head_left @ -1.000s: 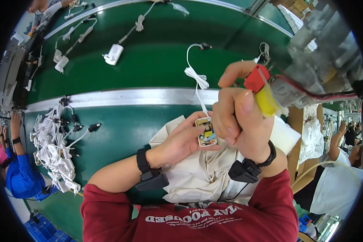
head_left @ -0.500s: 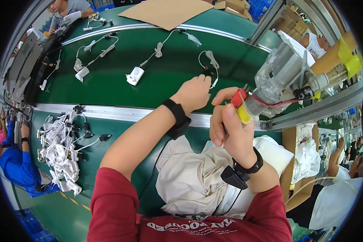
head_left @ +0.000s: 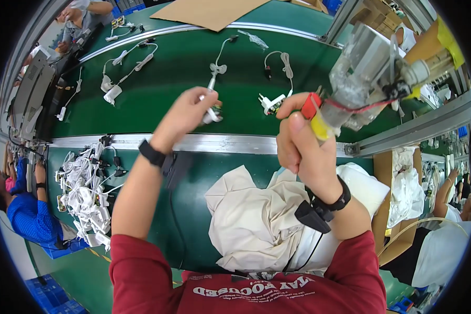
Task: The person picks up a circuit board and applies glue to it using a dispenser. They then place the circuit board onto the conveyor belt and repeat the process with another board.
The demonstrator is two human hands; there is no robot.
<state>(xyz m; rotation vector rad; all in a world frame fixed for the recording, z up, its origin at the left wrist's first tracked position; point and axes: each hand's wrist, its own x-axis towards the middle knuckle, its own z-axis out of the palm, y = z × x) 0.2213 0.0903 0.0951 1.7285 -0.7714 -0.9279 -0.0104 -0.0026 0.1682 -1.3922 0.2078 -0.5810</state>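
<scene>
The white adapter point(head_left: 212, 116), probably light, fragile and best held by its sides, is pinched at upper centre by the left hand point(head_left: 188, 112), while a red-yellow tool point(head_left: 323, 128) is gripped by the right hand point(head_left: 306, 144).

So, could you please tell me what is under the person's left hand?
Part of a white power adapter shows beneath the left hand, with a white cable leading away over the green belt. The hand covers the rest, so that cannot be seen.
</scene>
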